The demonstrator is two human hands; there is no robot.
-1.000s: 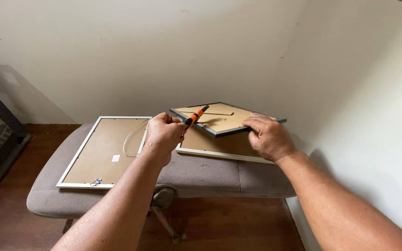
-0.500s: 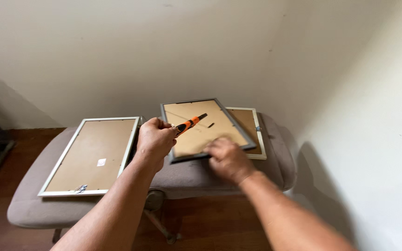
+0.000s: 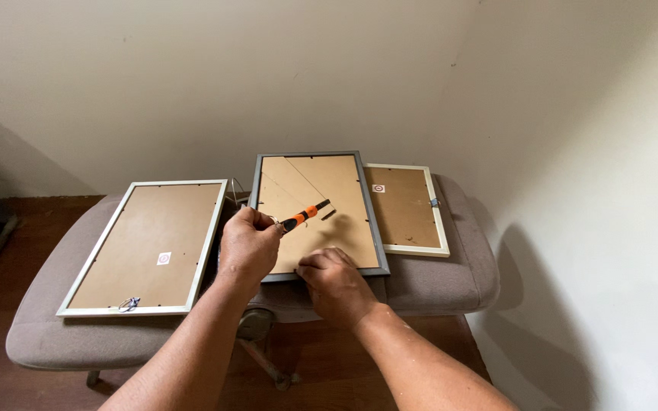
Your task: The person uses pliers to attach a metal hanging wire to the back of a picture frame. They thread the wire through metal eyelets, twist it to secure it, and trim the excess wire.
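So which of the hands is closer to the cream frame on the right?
Right. The right hand rests at the dark frame's near edge, closer to the cream frame. The left hand, holding the orange screwdriver, is further left.

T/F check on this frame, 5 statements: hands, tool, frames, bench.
1. The left hand holds an orange and black tool. True.
2. The right hand is lifted clear of every frame. False: it rests on the near edge of the dark-rimmed frame.
3. Three frames lie back side up on the grey padded bench. True.
4. The dark-rimmed frame lies apart from the small pale frame. False: it overlaps that frame's left edge.
5. The silver-rimmed frame lies to the right of the other two. False: it lies furthest to the left.
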